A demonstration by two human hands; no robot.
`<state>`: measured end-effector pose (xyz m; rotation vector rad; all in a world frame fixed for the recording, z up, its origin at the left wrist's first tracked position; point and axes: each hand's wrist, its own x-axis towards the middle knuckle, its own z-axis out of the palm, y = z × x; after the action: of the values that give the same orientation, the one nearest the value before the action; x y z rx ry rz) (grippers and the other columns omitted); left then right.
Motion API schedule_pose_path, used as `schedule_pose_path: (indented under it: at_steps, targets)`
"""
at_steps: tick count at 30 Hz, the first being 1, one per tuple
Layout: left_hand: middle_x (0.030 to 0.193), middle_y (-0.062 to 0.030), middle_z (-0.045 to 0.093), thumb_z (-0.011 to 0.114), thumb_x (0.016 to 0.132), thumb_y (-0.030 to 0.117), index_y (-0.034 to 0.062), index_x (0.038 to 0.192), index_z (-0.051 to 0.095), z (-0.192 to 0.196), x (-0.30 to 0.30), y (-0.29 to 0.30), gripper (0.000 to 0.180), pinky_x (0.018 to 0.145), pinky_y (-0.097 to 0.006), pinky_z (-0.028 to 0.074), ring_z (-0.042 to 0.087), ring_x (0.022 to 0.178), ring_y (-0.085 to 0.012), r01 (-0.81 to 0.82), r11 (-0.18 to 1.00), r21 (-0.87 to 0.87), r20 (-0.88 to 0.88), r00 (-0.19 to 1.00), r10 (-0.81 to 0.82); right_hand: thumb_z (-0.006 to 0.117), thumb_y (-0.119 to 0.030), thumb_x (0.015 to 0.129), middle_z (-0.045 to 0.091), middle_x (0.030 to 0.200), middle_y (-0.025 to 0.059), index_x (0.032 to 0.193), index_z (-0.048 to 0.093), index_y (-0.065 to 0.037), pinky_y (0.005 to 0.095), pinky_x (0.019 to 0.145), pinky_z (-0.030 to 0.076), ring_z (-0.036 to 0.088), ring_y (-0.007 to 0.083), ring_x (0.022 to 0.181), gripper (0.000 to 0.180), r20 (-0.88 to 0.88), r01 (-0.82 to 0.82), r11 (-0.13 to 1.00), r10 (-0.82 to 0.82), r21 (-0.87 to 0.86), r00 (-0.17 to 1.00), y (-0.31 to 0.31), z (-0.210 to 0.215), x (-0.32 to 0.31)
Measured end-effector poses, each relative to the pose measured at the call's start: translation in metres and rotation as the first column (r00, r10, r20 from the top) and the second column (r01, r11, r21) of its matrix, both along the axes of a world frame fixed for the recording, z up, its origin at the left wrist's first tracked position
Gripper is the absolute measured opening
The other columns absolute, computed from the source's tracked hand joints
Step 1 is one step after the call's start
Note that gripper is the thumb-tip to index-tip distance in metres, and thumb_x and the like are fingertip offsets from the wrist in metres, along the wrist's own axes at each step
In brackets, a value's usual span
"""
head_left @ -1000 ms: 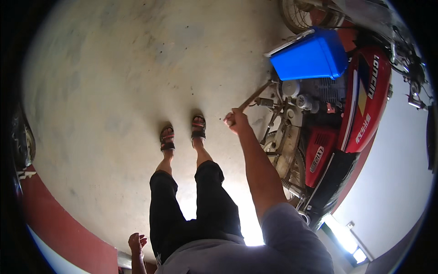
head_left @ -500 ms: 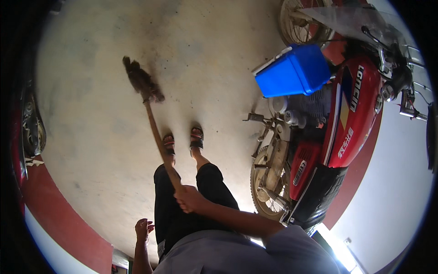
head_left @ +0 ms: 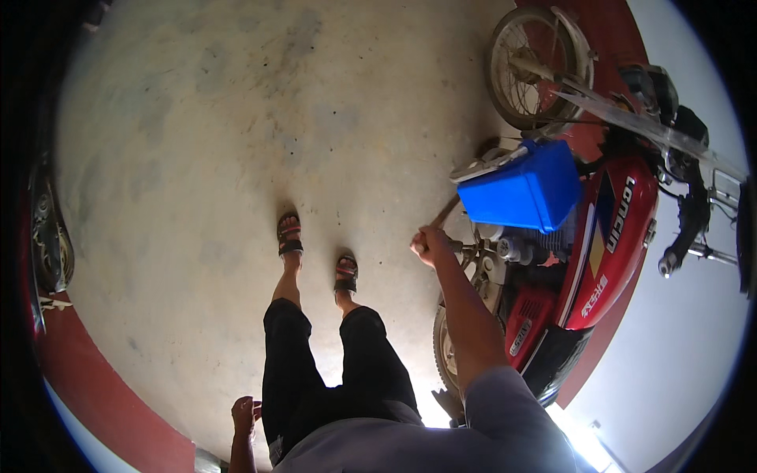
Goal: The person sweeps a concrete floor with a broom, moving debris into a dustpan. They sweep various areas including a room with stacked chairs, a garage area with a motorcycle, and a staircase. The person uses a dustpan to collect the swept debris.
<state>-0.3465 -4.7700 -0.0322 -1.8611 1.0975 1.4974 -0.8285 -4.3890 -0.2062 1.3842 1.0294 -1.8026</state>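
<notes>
My right hand (head_left: 430,243) is wrapped round the wooden handle of a broom (head_left: 448,211), beside the motorcycle's footrest. From my fist the handle slants away to the right and passes behind a blue plastic box (head_left: 520,189); the broom's head cannot be made out there. The box hangs at the side of a red motorcycle (head_left: 611,244). My left hand (head_left: 245,414) hangs low beside my left thigh, fingers loosely bent and apart, holding nothing that shows.
The motorcycle's spoked front wheel (head_left: 532,67) lies at the far right, near a red-and-white wall (head_left: 686,331). Part of another vehicle (head_left: 51,236) stands at the left edge. Small dark bits are scattered on the concrete floor (head_left: 197,158).
My right hand has swung the broom from ahead on the left over to the motorcycle on the right, where the head is hidden. My feet have shifted; the left hand stays low.
</notes>
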Motion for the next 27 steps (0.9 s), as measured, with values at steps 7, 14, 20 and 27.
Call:
schedule_pose_path:
  at_steps: [7, 14, 20, 27]
  targets:
    - [0.078, -0.0120, 0.058, 0.046, 0.077, 0.017, 0.0018, 0.095, 0.047, 0.014, -0.026, -0.044, 0.024, 0.050, -0.029, 0.048, 0.057, 0.055, -0.0184, -0.016, 0.999, 0.031, 0.099, 0.995, 0.013, 0.050, -0.033, 0.069, 0.049, 0.055, 0.0039, 0.064, 0.053, -0.011, 0.0353, 0.042, 0.038, 0.051, 0.0185, 0.053, 0.022, 0.056, -0.050, 0.798, 0.104, -0.601, 0.993, -0.130, -0.050, 0.170]
    - [0.079, -0.0130, 0.058, 0.046, 0.079, 0.018, 0.0026, 0.099, 0.045, 0.019, -0.085, -0.076, 0.025, 0.049, -0.029, 0.048, 0.057, 0.053, -0.0184, -0.093, 0.996, 0.016, -0.002, 0.996, 0.093, 0.053, -0.012, 0.073, 0.044, 0.053, 0.0047, 0.068, 0.041, -0.005, 0.0275, 0.030, 0.034, 0.044, 0.0139, 0.038, 0.015, -0.048, -0.743, 0.574, 0.780, -0.345, 0.624, -0.303, 0.172, 0.144]
    - [0.079, -0.0128, 0.058, 0.047, 0.078, 0.017, 0.0042, 0.098, 0.045, 0.020, -0.119, -0.102, 0.024, 0.047, -0.028, 0.047, 0.057, 0.053, -0.0188, -0.146, 0.989, -0.018, -0.060, 0.988, 0.145, 0.056, -0.013, 0.072, 0.043, 0.052, 0.0024, 0.072, 0.045, -0.005, 0.0246, 0.030, 0.034, 0.042, 0.0115, 0.036, 0.013, -0.053, -0.792, 0.577, 0.801, -0.197, 0.597, -0.295, 0.230, 0.085]
    - [0.078, -0.0125, 0.058, 0.047, 0.077, 0.018, 0.0048, 0.097, 0.046, 0.019, -0.184, -0.108, 0.025, 0.048, -0.028, 0.047, 0.057, 0.053, -0.0187, -0.166, 0.986, -0.025, -0.076, 0.984, 0.163, 0.052, -0.014, 0.075, 0.044, 0.053, 0.0040, 0.072, 0.049, -0.006, 0.0296, 0.033, 0.036, 0.044, 0.0157, 0.040, 0.009, 0.035, -0.281, 0.957, 0.284, -0.073, 0.958, -0.222, 0.183, -0.039]
